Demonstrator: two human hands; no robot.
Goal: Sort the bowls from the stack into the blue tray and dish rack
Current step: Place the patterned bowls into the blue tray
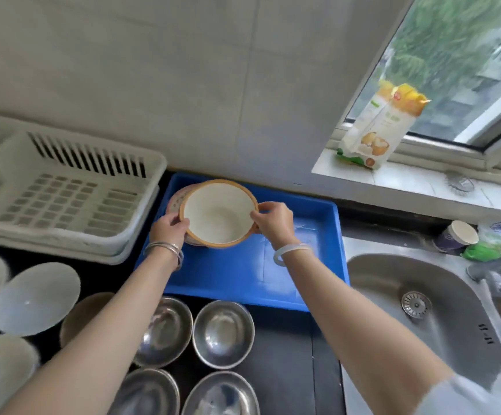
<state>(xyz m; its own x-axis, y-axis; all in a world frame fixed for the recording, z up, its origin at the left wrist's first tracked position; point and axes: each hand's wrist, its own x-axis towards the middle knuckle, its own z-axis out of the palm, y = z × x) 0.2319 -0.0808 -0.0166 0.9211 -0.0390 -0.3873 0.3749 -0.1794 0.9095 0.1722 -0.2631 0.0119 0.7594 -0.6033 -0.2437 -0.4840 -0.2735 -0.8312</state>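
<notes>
A: Where is the bowl, and why do you take it with two hands?

B: The orange-rimmed bowl [218, 215] is over the far left corner of the blue tray [243, 280], mouth up and, it seems, tilted a little toward me. I judge it is ceramic and smooth, so with a grip on each side it should not tip when I set it down.

A: How are the hands placed?

B: My left hand [169, 227] grasps the left rim with curled fingers. My right hand [273, 221] pinches the right rim between thumb and fingertips. Both forearms reach forward over the counter.

A: Does the bowl touch something?

B: A patterned bowl [175, 202] lies just behind it in the same corner, and I cannot tell if they touch. The dish rack [63, 199] is beside the tray on the left, and the steel bowls [223, 332] near me look not yet sorted
</notes>
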